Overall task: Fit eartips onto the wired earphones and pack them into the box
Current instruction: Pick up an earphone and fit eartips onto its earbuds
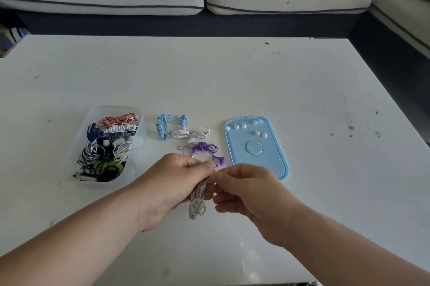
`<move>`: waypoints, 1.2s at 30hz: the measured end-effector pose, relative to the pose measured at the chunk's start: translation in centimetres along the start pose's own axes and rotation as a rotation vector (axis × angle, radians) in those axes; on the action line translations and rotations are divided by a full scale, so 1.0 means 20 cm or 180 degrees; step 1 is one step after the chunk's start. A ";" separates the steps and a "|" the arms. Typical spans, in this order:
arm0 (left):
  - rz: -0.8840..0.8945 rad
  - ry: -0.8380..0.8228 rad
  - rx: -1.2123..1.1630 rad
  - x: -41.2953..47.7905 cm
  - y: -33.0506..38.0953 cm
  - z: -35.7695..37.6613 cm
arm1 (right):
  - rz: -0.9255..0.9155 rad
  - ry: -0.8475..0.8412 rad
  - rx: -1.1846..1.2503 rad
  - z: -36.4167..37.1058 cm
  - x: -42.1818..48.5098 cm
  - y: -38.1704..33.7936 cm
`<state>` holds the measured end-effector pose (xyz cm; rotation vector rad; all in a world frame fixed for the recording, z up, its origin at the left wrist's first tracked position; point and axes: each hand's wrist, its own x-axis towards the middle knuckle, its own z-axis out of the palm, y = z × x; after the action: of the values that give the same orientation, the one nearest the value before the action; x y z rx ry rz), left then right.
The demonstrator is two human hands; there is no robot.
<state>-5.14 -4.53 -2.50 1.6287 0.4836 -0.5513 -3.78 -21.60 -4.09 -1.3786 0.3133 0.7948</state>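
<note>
My left hand [176,176] and right hand [246,190] both pinch the grey earphones [197,202] above the surface [232,76], probably fitting a tip; my fingers [210,164] hide it. Three sets [192,133] wait beside the box [137,122], which holds perhaps eight. Seven eartips [257,133] remain on the lid [274,160].

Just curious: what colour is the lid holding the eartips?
Light blue lid, seen in the head view.
</note>
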 end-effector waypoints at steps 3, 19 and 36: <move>0.0073 0.0034 0.0195 0.00 -0.01 -0.01 | -0.0008 0.0016 -0.0077 0.00 0.00 0.01; 0.0155 0.0059 0.0558 0.01 -0.03 0.02 | 0.0156 0.0127 -0.0346 -0.03 -0.01 0.02; 0.0956 0.1325 0.0696 -0.13 0.07 -0.45 | 0.0065 -0.0235 -0.0857 0.47 0.09 -0.04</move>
<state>-5.63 4.16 0.97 1.9942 0.4806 -0.0360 -4.26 -12.05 -2.77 -1.5947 0.1667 0.9276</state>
